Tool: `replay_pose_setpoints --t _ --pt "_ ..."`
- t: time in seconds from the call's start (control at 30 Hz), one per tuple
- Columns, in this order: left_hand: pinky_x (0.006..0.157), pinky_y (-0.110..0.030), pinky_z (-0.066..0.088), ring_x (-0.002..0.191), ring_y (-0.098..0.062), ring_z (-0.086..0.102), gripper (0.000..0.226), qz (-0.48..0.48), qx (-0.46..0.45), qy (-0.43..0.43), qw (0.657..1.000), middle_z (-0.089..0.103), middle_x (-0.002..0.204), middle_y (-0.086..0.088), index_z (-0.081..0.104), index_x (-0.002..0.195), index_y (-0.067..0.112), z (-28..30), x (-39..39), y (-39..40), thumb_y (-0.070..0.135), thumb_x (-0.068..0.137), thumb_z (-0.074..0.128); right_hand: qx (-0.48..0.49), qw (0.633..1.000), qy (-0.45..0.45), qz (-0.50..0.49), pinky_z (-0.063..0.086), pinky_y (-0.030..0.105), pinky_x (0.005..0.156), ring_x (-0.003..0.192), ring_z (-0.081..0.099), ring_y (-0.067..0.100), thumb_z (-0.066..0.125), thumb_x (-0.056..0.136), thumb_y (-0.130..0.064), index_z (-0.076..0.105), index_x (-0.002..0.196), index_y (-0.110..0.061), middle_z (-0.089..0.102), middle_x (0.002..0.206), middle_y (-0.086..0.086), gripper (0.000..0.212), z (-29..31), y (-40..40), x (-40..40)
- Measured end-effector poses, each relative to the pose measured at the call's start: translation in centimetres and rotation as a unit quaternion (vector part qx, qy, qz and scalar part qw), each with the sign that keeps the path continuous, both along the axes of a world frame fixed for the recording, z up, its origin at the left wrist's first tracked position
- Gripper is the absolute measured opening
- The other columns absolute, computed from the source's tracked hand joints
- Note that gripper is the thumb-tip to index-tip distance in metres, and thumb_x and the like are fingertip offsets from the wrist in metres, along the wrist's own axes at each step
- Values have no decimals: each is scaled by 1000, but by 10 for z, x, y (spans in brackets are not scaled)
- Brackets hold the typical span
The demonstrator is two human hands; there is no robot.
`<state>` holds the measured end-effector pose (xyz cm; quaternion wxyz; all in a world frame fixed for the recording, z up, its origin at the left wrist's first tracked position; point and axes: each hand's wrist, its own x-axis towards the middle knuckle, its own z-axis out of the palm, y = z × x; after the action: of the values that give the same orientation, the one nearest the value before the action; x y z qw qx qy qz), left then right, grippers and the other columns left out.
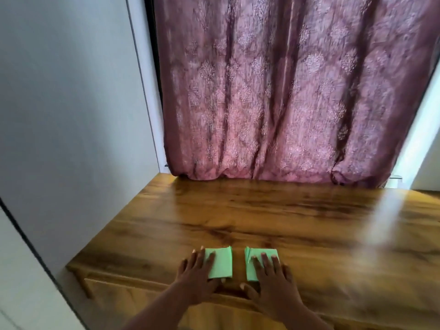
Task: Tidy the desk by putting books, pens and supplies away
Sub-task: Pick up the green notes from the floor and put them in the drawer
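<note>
Green folded papers, one left [220, 263] and one right [258, 263], lie side by side near the wooden desk's [309, 222] front edge as your left hand [197, 275] and right hand [269, 279] press flat, fingers spread, atop them.

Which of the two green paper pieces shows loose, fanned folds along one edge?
The right green piece, under the right hand: its inner edge splays into layers. The left piece, under the left hand, lies flatter.

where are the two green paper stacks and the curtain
left green paper stack [222, 264], head view, bare right half of its top sheet
right green paper stack [252, 267], head view, uncovered left part of its top
curtain [285, 91], head view, middle of the patterned fabric
</note>
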<state>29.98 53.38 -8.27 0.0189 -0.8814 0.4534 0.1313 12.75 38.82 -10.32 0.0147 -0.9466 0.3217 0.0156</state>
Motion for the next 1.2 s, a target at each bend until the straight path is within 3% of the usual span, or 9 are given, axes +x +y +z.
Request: replay_pose_setpoints --t 0.1,0.2,0.27,0.33,0.4,0.53,0.83,1.07,1.2 --pt "118 -41 -2 148 -22 -12 122 22 -46 -15 999 -19 159 -6 -13 150 31 -11 1 5 90 43 -11 2 1000 -21 5 27 50 95 115 60 32 27 79 -79 59 127 -23 61 129 6 80 -13 4 -3" --pt "118 -42 -2 145 -20 -20 116 25 -79 -33 996 -33 153 -6 -31 142 24 -14 1 7 95 56 3 -28 997 -70 7 34 53 100 123 53 34 31 80 -79 51 134 -22 56 136 7 82 -11 5 -6" --pt "118 -40 -6 140 -17 -27 120 7 -101 -34 994 -39 147 -4 -36 138 20 -16 -2 12 96 60 13 -51 994 -98 22 24 53 109 135 38 34 33 81 -77 40 142 -19 44 145 10 84 -9 8 -11" --pt "119 -39 -8 143 -19 -24 121 -22 -148 -58 987 -29 152 -8 -24 146 15 -22 -4 26 94 67 23 -86 986 -129 55 16 52 111 141 23 30 36 83 -73 36 144 -13 34 151 11 86 -13 13 -19" --pt "117 -42 5 147 -26 -1 110 -64 -170 -74 981 -1 159 -15 3 153 9 -32 -4 48 85 78 31 -118 978 -146 87 22 53 109 142 22 32 38 83 -71 40 142 -9 33 151 13 86 -24 25 -31" --pt "113 -44 18 145 -30 17 93 -145 -158 -105 971 31 153 -15 35 145 8 -58 -1 90 75 81 41 -118 988 -65 79 23 50 109 139 24 35 42 75 -69 42 137 -6 18 157 15 89 -63 60 -49" --pt "114 -45 12 144 -32 19 94 -176 -169 -137 960 22 156 -14 26 149 8 -88 0 121 66 79 49 -70 995 -67 32 11 47 114 139 24 41 73 54 -54 23 146 -2 9 157 17 117 -66 95 -50" --pt "114 -44 12 141 -32 24 90 -181 -173 -106 962 28 155 -12 27 150 15 -89 1 134 63 78 51 -78 995 -55 -15 17 48 113 143 16 40 58 65 -59 26 145 3 18 155 23 107 -68 118 -51" --pt "110 -47 31 134 -29 38 86 -192 -189 -115 956 42 146 -9 32 147 16 -89 -5 144 66 79 49 -72 996 -48 -18 16 46 113 139 26 41 34 79 -64 30 143 3 30 150 23 93 -66 129 -59"
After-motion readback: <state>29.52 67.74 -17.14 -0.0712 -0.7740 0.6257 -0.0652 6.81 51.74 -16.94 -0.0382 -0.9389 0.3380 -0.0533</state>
